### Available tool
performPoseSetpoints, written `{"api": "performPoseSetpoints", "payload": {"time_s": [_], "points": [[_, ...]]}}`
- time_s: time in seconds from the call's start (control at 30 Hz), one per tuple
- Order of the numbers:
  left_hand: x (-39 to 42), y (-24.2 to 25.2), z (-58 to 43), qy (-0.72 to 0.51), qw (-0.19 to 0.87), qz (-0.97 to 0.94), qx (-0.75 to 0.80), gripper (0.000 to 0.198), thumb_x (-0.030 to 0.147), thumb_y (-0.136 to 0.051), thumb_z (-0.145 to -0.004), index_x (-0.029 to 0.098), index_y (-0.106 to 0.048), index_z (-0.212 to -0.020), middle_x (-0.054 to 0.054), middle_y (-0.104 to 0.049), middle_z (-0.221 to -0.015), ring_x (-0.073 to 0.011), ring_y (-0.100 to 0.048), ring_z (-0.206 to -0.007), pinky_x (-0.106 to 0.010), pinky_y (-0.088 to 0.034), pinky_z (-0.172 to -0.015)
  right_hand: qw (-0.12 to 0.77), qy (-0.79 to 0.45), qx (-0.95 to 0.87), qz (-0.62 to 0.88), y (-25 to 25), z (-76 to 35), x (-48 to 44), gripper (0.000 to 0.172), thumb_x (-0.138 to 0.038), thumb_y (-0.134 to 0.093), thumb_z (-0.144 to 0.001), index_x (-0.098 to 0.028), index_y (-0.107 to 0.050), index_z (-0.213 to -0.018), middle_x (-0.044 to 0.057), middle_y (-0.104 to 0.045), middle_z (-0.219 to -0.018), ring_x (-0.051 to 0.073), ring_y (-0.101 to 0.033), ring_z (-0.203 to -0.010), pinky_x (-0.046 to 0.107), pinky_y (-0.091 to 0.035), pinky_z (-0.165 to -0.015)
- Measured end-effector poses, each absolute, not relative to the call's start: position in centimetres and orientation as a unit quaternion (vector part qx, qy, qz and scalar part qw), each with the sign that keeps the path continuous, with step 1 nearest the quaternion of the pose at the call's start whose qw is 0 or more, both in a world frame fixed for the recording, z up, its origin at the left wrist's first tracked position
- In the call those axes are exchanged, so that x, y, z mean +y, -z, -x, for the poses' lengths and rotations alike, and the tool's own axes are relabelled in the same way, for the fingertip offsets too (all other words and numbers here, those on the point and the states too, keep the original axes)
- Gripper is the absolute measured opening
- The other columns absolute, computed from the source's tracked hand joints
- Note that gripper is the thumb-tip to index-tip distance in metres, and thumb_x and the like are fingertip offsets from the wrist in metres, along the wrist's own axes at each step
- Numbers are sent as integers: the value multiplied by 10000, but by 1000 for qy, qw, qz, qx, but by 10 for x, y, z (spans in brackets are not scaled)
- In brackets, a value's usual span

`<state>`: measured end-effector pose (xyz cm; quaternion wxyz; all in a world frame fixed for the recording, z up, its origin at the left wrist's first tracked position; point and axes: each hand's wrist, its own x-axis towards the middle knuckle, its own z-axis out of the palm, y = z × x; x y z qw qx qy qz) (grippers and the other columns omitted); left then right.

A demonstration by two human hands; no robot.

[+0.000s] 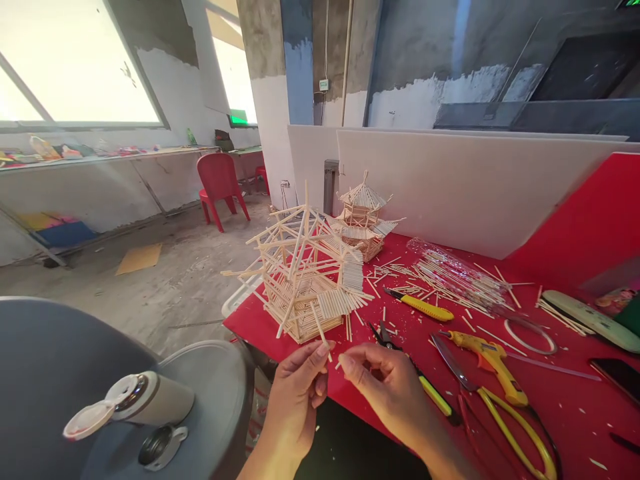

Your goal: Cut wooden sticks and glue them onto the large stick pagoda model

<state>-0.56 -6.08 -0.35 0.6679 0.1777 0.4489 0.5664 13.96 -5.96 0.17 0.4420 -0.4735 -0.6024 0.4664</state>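
My left hand (300, 380) is closed, pinching a thin wooden stick (319, 323) that slants up in front of the model. Just to its right, my right hand (387, 383) is also closed, with a short bit of stick (339, 365) showing at its fingertips. Beyond both hands stands a pagoda-like stick model (300, 267), an open frame whose right side carries roof panels of close-set sticks. Behind it is a smaller stick pagoda (364, 207) with tiered roofs. Dark-jawed pliers (433, 393) with yellow-green handles lie partly behind my right hand.
On the red table (395, 433) lie a yellow utility knife (425, 307), a yellow glue gun (493, 360), large scissors (520, 427) and bagged sticks (455, 277). Stick scraps are scattered about. To the left, an uncapped bottle (163, 398) stands on a grey stool (215, 380).
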Motion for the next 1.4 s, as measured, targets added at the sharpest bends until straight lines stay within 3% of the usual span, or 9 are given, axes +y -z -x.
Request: {"api": "performPoseSetpoints", "payload": {"time_s": [0.1, 0.23, 0.47, 0.77, 1.1, 1.4], "points": [[-56, 4, 8, -562, 676, -175, 443, 347, 357, -928, -518, 127, -745, -703, 51, -511, -511, -15, -383, -387, -144, -202, -365, 461, -554, -552, 419, 6, -122, -62, 314, -465, -609, -906, -187, -756, -890, 41, -721, -737, 154, -652, -675, 233, -495, -607], [-50, 8, 13, -559, 682, -187, 433, 335, 374, -892, -594, 119, -680, -638, 35, -533, -511, -18, -387, -396, -140, -212, -364, 499, -603, -482, 393, 9, -101, -56, 341, -504, -655, -866, -179, -755, -832, 23, -686, -638, 121, -624, -563, 196, -461, -502], [-32, 12, 15, -607, 641, -178, 435, 331, 400, -827, -687, 157, -619, -772, 56, -542, -577, -40, -430, -422, -146, -244, -361, 539, -565, -448, 436, 14, -90, -41, 349, -523, -672, -844, -187, -767, -843, 15, -665, -610, 86, -532, -487, 185, -436, -454], [-13, 1, -4, -651, 615, -110, 431, 441, 357, -864, -599, 187, -459, -640, 117, -394, -469, -14, -319, -348, -141, -207, -333, 539, -564, -420, 463, 23, -84, -32, 354, -529, -696, -819, -184, -772, -854, 37, -710, -669, 137, -640, -601, 208, -505, -539], [-5, -9, -11, -653, 609, -123, 433, 393, 283, -840, -594, 203, -466, -683, 124, -357, -521, -22, -287, -392, -161, -175, -365, 550, -550, -441, 448, 24, -86, -24, 368, -510, -668, -848, -163, -772, -912, 61, -738, -746, 170, -658, -663, 262, -542, -639], [-4, -9, -11, -654, 583, -150, 458, 368, 289, -802, -621, 217, -443, -652, 120, -327, -491, -41, -232, -395, -200, -143, -394, 541, -448, -525, 480, 27, -95, -26, 274, -436, -624, -898, -197, -752, -861, 46, -747, -791, 178, -679, -707, 248, -527, -661]]}}
